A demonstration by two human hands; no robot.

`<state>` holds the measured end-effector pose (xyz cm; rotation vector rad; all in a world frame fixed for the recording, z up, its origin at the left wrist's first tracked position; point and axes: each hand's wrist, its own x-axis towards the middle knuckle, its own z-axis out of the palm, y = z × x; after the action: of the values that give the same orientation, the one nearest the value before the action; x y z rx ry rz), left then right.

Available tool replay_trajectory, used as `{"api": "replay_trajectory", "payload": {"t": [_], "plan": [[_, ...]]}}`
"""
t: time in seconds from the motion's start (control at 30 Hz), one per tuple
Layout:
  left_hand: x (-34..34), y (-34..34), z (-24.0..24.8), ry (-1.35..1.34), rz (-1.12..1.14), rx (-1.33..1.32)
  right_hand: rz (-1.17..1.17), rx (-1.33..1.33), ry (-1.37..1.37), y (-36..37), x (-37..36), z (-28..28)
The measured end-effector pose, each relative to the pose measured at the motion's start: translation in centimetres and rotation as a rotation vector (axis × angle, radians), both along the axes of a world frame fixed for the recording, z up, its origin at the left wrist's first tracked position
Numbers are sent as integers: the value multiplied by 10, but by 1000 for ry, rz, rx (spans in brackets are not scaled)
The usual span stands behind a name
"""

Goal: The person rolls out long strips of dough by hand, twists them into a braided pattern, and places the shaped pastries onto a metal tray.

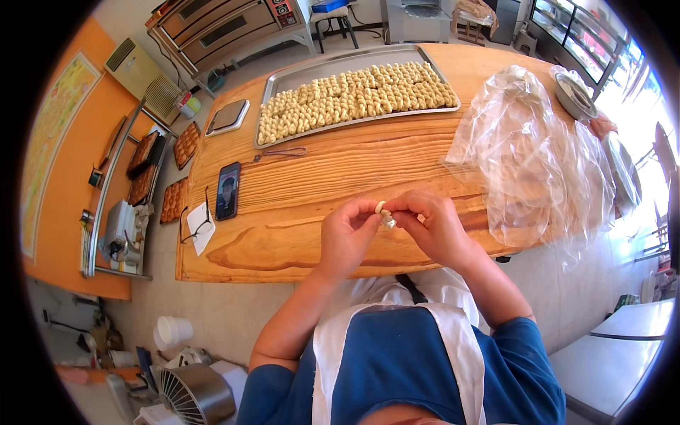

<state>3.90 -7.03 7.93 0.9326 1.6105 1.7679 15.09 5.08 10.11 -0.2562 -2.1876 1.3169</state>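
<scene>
Above the near part of the wooden table (340, 177), a small pale piece of dough (386, 216) is pinched between the fingertips of both hands. My left hand (347, 237) grips it from the left, thumb and fingers together. My right hand (433, 230) closes on its other side. Its upper end bends over like a loop, and fingers cover part of it. Farther back lies a large metal tray (301, 74) holding rows of small twisted dough pieces (354, 99). The tray's far left part shows bare metal.
Crumpled transparent plastic sheeting (531, 156) covers the table's right side, near a metal bowl (575, 99). On the left are a phone (228, 190), glasses (205, 228) on white paper, a small scale (228, 115) and a thin strap (285, 151). A deck oven (219, 32) stands behind.
</scene>
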Motion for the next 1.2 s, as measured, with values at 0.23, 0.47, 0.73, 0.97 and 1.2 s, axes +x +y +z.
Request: {"api": "replay_trajectory", "payload": {"t": [0.23, 0.47, 0.73, 0.97, 1.2], "plan": [[5, 0, 1, 98, 3, 10, 60, -153, 122, 6, -11, -15], [10, 2, 10, 411, 105, -18, -91, 37, -110, -1, -8, -16], [-4, -2, -15, -60, -45, 36, 59, -66, -88, -6, -3, -2], [-7, -21, -29, -729, -589, 25, 85, -664, 110, 14, 2, -18], [-14, -24, -35, -677, -338, 39, -61, -638, -19, 17, 8, -7]]}}
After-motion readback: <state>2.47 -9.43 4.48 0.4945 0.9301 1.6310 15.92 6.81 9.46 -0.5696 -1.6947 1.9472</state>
